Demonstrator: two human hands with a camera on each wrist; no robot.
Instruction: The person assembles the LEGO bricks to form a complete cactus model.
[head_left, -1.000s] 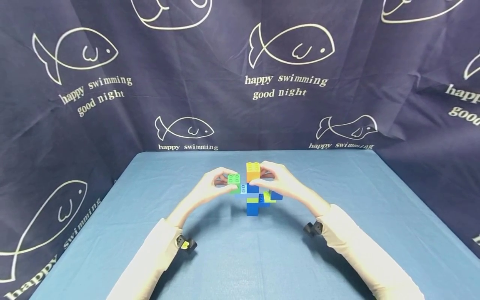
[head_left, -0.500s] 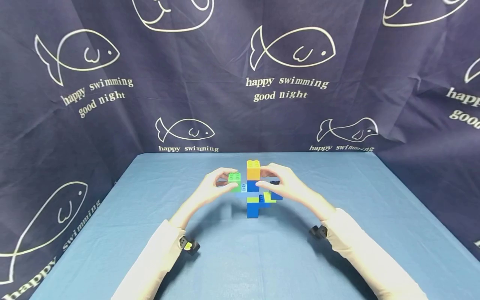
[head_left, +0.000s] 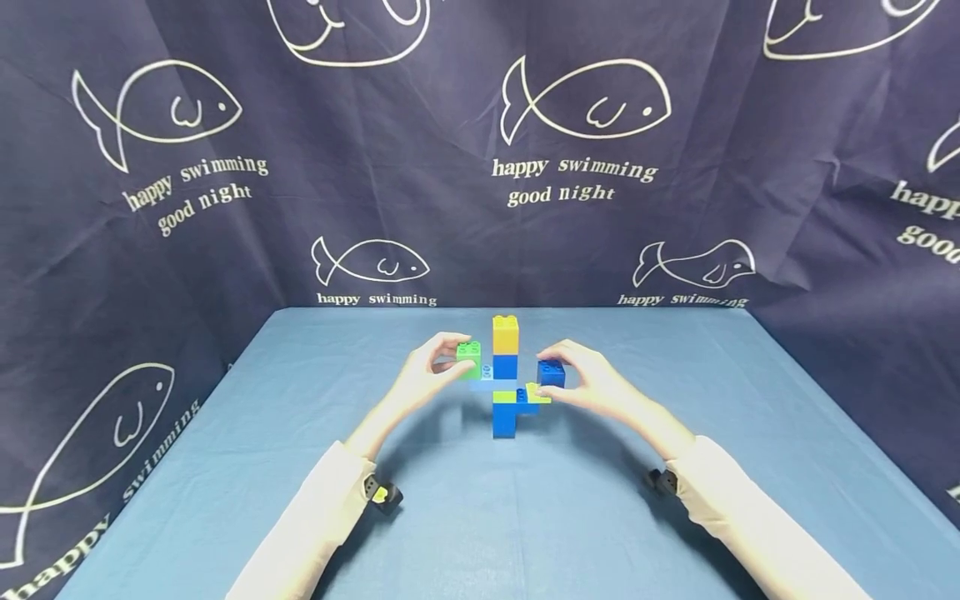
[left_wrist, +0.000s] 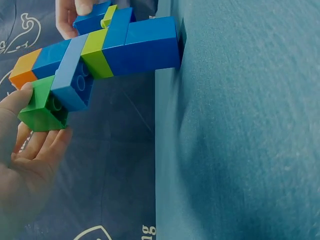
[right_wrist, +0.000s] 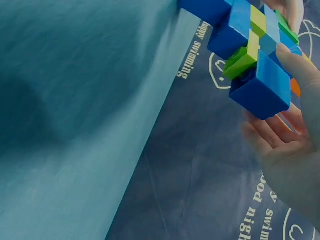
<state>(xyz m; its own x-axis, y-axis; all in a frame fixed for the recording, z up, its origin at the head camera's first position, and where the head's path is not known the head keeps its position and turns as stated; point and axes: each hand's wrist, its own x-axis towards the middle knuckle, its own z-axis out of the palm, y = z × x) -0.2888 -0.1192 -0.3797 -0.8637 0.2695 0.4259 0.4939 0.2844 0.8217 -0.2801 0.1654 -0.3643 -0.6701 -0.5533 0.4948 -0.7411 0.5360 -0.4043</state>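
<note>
A tower of toy building bricks stands on the table, with the blue base brick at its foot. Above it come a lime brick, a light blue brick, a dark blue brick and, topmost, an orange brick. My left hand pinches the green brick, which sits on the light blue one's left end. On the opposite side, my right hand holds a blue brick between thumb and fingers, over a small lime piece.
A blue cloth covers the table. Behind and beside it hangs a dark curtain with fish drawings and lettering. Each wrist wears a small black camera, the left one below its sleeve cuff.
My right hand has left the orange and dark blue bricks of the column and moved right and down to the blue brick on the side. The left hand stays on the green brick.
</note>
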